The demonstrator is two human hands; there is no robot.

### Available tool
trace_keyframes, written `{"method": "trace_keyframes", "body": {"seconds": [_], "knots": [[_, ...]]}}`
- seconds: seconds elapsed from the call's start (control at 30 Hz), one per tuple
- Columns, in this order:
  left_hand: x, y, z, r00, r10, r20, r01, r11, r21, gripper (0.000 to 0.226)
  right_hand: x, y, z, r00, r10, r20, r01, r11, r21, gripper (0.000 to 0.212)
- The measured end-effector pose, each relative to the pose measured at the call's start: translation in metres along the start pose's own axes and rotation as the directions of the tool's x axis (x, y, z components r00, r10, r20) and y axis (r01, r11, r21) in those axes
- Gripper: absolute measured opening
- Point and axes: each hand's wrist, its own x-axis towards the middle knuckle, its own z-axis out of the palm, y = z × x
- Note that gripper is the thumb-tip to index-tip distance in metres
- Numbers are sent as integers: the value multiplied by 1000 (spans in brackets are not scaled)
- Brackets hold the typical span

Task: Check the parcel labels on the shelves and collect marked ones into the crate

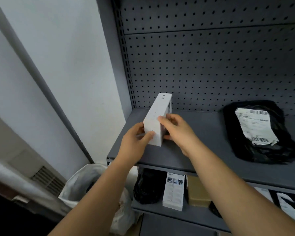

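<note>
Grey pegboard shelf (203, 142), white wall (61, 57)

The shelf (203, 133) is dark grey, and its back panel (211, 65) is the same grey, dotted with rows of black holes. On the shelf, a white box (157, 120) with small dark marks; right of it, a black bag (249, 143) bearing a white label (255, 126) with black barcodes.

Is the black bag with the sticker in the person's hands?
No, the black bag lies alone on the shelf, while the left hand and right hand hold a white box.
</note>
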Motion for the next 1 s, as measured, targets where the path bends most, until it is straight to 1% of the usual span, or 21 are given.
{"method": "trace_keyframes", "body": {"seconds": [0.07, 0.13, 0.2, 0.27, 0.3, 0.33, 0.37, 0.4, 0.43, 0.47, 0.53, 0.6, 0.63, 0.7, 0.77, 0.87, 0.93, 0.97, 1.0], "knots": [[2, 2, -3, 1000, 9, -18, -8, 999, 39, 24, -1, 0, 0, 999, 26, 22, -29, 992, 121, 37], [4, 5, -4, 1000, 30, -7, -29, 994, 102, 27, -7, -1, -8, 996, 24, 88, -47, 960, 275, 22], [8, 11, -1, 999, 47, 19, -49, 991, 127, 28, -10, 0, -21, 997, 3, 83, -29, 950, 310, 26], [12, 13, 6, 996, 68, 52, -72, 994, 81, 23, -11, 4, -32, 1000, -11, 18, 6, 972, 235, 35], [13, 13, 10, 994, 80, 70, -85, 994, 69, 20, -12, 7, -38, 1000, -15, -20, 18, 989, 148, 38], [14, 13, 14, 991, 99, 95, -108, 990, 87, 18, -12, 10, -43, 998, -28, -61, 29, 999, 17, 38], [15, 10, 17, 985, 123, 120, -139, 981, 133, 17, -12, 13, -48, 994, -56, -96, 40, 987, -158, 37], [16, 7, 19, 978, 144, 147, -171, 968, 185, 17, -12, 17, -52, 990, -95, -109, 53, 939, -340, 35], [17, 5, 20, 972, 160, 171, -197, 954, 228, 17, -13, 20, -55, 986, -127, -104, 63, 876, -479, 33], [18, 3, 20, 967, 172, 186, -217, 942, 255, 17, -14, 22, -57, 985, -144, -99, 67, 832, -550, 33], [19, 0, 17, 966, 189, 174, -230, 939, 254, 20, -17, 26, -58, 984, -147, -106, 59, 812, -581, 32], [21, 0, 13, 980, 156, 121, -178, 961, 209, 21, -18, 27, -56, 981, -140, -135, 43, 832, -553, 32], [22, 2, 10, 987, 111, 116, -132, 972, 193, 18, -18, 26, -54, 980, -130, -148, 32, 845, -533, 32], [23, 6, 7, 985, -23, 170, -5, 987, 162, 15, -21, 23, -50, 982, -109, -155, 17, 863, -505, 34], [26, 7, 6, 972, -95, 215, 68, 989, 132, 13, -24, 21, -45, 985, -105, -134, 23, 862, -507, 35], [28, 4, 6, 974, -105, 203, 76, 986, 146, 16, -27, 20, -40, 987, -107, -121, 26, 844, -536, 33], [25, 4, 7, 977, -94, 193, 59, 982, 179, 20, -30, 16, -41, 990, -96, -108, 28, 860, -510, 30], [25, 3, 6, 981, -60, 185, 22, 980, 200, 23, -31, 13, -43, 992, -85, -96, 27, 870, -492, 30], [27, 2, 5, 984, 5, 177, -43, 976, 211, 29, -33, 10, -46, 993, -72, -90, 21, 878, -478, 31]]}}
